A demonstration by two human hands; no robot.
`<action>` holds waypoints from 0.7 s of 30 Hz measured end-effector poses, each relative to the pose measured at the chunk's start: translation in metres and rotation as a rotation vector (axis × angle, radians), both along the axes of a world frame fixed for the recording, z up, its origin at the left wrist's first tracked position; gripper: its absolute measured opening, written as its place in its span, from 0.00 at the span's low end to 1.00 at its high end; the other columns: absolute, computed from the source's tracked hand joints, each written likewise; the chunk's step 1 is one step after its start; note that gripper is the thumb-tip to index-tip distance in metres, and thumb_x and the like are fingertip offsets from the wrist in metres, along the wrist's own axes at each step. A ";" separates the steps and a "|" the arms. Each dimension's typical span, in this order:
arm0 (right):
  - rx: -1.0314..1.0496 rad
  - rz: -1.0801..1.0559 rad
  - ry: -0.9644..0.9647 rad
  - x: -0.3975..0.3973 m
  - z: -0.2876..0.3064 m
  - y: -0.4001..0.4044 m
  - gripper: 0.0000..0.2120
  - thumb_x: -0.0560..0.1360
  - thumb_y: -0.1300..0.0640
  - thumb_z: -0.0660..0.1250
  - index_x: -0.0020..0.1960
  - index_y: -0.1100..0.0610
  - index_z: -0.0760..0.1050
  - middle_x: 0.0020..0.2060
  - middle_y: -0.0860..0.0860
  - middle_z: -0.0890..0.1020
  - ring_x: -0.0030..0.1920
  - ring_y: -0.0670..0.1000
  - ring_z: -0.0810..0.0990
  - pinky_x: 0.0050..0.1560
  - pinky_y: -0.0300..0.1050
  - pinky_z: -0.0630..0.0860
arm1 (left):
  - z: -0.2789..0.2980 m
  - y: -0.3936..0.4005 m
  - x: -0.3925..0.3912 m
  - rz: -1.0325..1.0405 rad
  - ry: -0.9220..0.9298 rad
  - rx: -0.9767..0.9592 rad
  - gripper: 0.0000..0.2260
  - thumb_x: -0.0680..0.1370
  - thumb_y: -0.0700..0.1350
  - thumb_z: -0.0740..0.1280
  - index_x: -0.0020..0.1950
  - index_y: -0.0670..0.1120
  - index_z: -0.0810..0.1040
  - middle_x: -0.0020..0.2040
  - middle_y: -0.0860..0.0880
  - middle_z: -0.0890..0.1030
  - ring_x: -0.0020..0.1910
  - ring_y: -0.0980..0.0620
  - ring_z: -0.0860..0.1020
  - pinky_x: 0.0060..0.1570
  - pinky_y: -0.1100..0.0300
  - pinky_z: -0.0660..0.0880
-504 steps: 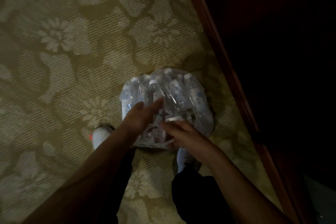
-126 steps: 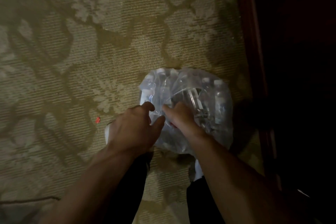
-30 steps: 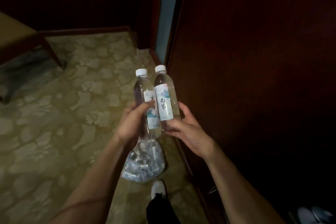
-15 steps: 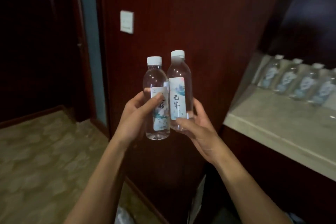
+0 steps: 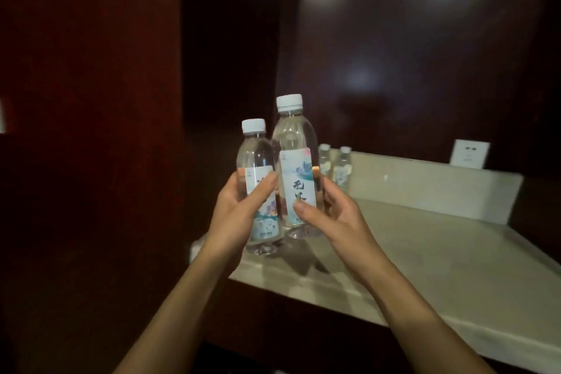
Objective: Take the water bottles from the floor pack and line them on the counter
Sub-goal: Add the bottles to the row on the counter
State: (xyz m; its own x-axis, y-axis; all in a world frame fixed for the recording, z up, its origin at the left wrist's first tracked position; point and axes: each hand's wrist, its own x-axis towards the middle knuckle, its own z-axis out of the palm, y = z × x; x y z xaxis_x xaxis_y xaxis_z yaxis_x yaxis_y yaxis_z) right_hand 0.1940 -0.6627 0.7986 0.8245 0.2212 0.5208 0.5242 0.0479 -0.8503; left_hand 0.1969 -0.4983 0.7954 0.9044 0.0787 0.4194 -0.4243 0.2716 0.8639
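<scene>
Dark wood walls (image 5: 91, 100) stand all around a pale counter (image 5: 440, 252). The left hand (image 5: 236, 215) holds one water bottle (image 5: 258, 161) with fingers curled round it. The right hand (image 5: 331, 215) holds a second bottle (image 5: 293, 143) the same way. Both bottles are upright, side by side, above the counter's near corner. Two more bottles (image 5: 341, 167) stand at the back of the counter. A white wall socket (image 5: 469, 153) sits near them.

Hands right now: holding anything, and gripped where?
Each holds one upright water bottle by its labelled middle: left hand round the shorter-looking left bottle, right hand round the right bottle. Caps and bases are free.
</scene>
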 end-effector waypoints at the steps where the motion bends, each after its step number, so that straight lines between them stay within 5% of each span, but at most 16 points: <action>1: -0.008 -0.029 -0.003 0.007 0.001 -0.021 0.23 0.68 0.55 0.74 0.63 0.46 0.76 0.55 0.47 0.85 0.57 0.47 0.83 0.52 0.43 0.81 | 0.001 -0.020 0.009 -0.011 0.002 0.003 0.20 0.74 0.49 0.72 0.65 0.45 0.77 0.55 0.44 0.86 0.53 0.44 0.86 0.52 0.47 0.83; 9: 0.010 -0.150 0.092 0.053 -0.024 -0.142 0.22 0.71 0.67 0.73 0.62 0.53 0.76 0.50 0.49 0.87 0.50 0.48 0.86 0.45 0.40 0.82 | -0.012 -0.129 0.075 -0.157 0.078 0.153 0.15 0.77 0.41 0.72 0.63 0.44 0.79 0.53 0.47 0.87 0.51 0.49 0.86 0.43 0.60 0.82; 16: -0.053 -0.165 0.185 0.083 -0.051 -0.175 0.24 0.72 0.66 0.74 0.64 0.52 0.74 0.53 0.51 0.86 0.53 0.51 0.85 0.48 0.46 0.82 | -0.038 -0.152 0.111 -0.231 0.146 0.171 0.17 0.76 0.38 0.72 0.64 0.42 0.79 0.56 0.43 0.86 0.55 0.43 0.85 0.48 0.57 0.83; 21: 0.021 -0.333 0.237 0.137 -0.075 -0.236 0.25 0.71 0.68 0.74 0.65 0.56 0.73 0.53 0.52 0.85 0.51 0.52 0.85 0.46 0.44 0.82 | -0.045 -0.215 0.176 -0.293 0.158 0.290 0.18 0.73 0.35 0.74 0.63 0.40 0.80 0.53 0.43 0.87 0.48 0.48 0.86 0.41 0.61 0.82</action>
State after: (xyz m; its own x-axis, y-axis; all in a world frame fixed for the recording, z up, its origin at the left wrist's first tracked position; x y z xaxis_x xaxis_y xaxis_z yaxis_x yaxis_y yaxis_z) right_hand 0.3309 -0.8987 0.7237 0.9469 -0.0866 0.3095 0.3038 -0.0727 -0.9499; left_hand 0.3726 -0.7134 0.7508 0.9259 -0.2913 0.2407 -0.2215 0.0978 0.9703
